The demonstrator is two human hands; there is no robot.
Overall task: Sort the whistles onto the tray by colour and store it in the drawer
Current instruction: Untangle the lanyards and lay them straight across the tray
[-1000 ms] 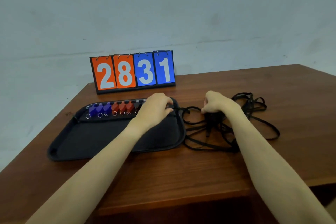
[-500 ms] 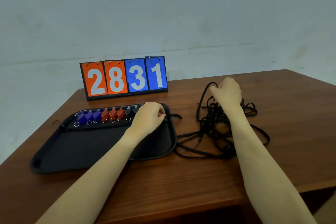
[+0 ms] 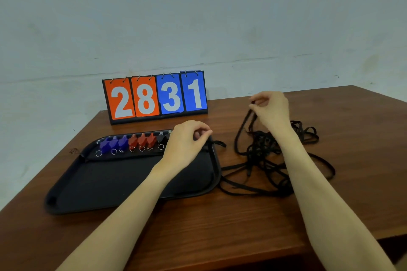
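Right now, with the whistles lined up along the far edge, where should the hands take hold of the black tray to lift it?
Grip the tray by its raised rim at the two short ends, coming in from left and right. It lies flat and long sideways, so end grips keep it level. The lanyard tangle crowds the right end, so clear that first.

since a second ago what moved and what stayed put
The right hand rose away from the table, pinching a black cord and lifting it out of the tangle. The left hand stayed at the tray's far right corner; the whistles are unchanged.
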